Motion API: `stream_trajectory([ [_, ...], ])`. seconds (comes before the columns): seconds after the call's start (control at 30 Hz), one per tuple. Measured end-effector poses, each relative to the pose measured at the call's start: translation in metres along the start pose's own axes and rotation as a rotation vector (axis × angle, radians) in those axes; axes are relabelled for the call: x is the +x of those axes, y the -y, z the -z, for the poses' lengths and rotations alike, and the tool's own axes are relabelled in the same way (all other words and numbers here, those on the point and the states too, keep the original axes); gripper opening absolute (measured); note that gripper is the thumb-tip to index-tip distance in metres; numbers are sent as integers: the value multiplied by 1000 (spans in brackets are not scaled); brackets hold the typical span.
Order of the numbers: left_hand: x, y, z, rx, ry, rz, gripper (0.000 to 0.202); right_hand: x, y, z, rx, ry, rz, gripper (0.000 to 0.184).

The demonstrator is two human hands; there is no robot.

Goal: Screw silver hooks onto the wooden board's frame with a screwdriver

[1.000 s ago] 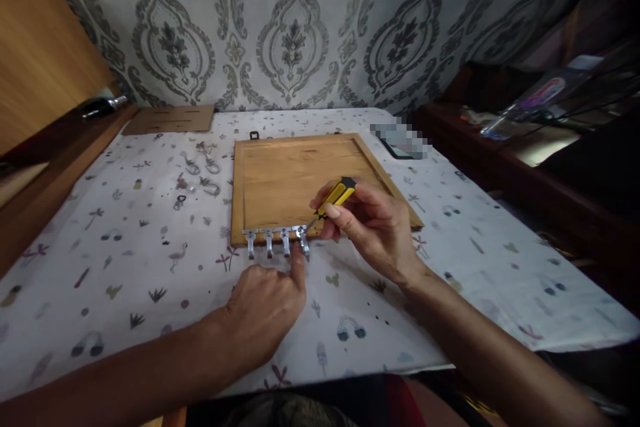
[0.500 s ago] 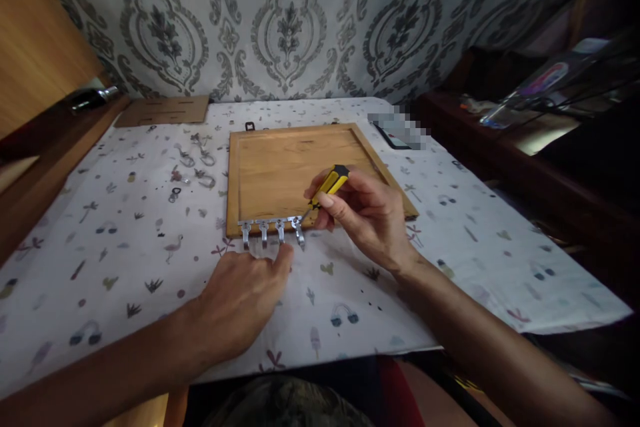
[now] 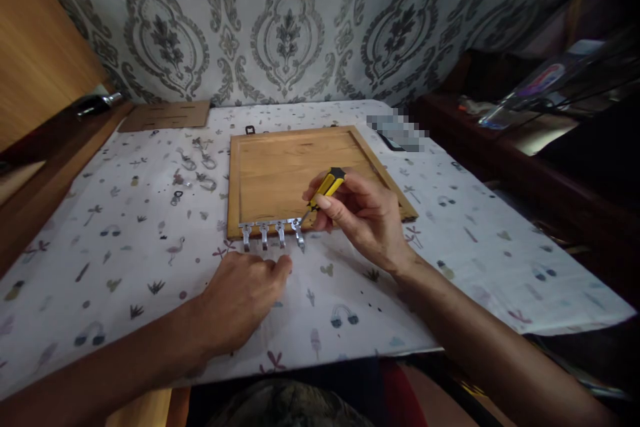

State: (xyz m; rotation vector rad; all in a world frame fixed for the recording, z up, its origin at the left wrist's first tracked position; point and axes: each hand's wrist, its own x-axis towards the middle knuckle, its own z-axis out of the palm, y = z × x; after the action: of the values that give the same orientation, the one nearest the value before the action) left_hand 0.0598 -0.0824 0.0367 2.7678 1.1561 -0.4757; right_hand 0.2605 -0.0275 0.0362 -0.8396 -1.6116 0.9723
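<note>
A yellow-and-black screwdriver (image 3: 327, 188) is pinched in my right hand (image 3: 367, 220), tilted so its tip meets the rightmost hook of a metal hook rail (image 3: 270, 222). The rail lies along the near edge of a framed wooden board (image 3: 295, 170); its rightmost hook sits askew, while the others point toward me. My left hand (image 3: 245, 293) rests closed on the tablecloth just in front of the hooks, thumb near the right-hand ones. Its curled fingers are mostly hidden beneath it, so I cannot see whether anything is in them.
Several metal rings and clasps (image 3: 205, 159) lie left of the board on the patterned tablecloth (image 3: 320, 280). Flat cardboard (image 3: 165, 117) is at the back left, and a partly blurred phone (image 3: 395, 133) at the back right. A clear plastic bottle (image 3: 540, 83) leans beyond the table's right edge.
My left thumb has drawn back slightly from the hooks. My right hand and the screwdriver stay at the rightmost hook, and the view has shifted a little.
</note>
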Motion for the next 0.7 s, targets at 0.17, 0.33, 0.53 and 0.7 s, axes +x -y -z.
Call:
stream_trajectory([
  [0.17,-6,15,-10,-86,-342,-29,12,-1,-2,1,2,0,18,32],
  [0.33,3,43,8,-285,-571,-69,22,-1,-4,1,-2,1,28,31],
  [0.53,25,65,-1,-365,-547,-253,24,-1,-3,2,2,9,35,28],
  [0.7,27,68,-15,-322,-567,-294,23,-1,-3,1,-21,1,37,30],
])
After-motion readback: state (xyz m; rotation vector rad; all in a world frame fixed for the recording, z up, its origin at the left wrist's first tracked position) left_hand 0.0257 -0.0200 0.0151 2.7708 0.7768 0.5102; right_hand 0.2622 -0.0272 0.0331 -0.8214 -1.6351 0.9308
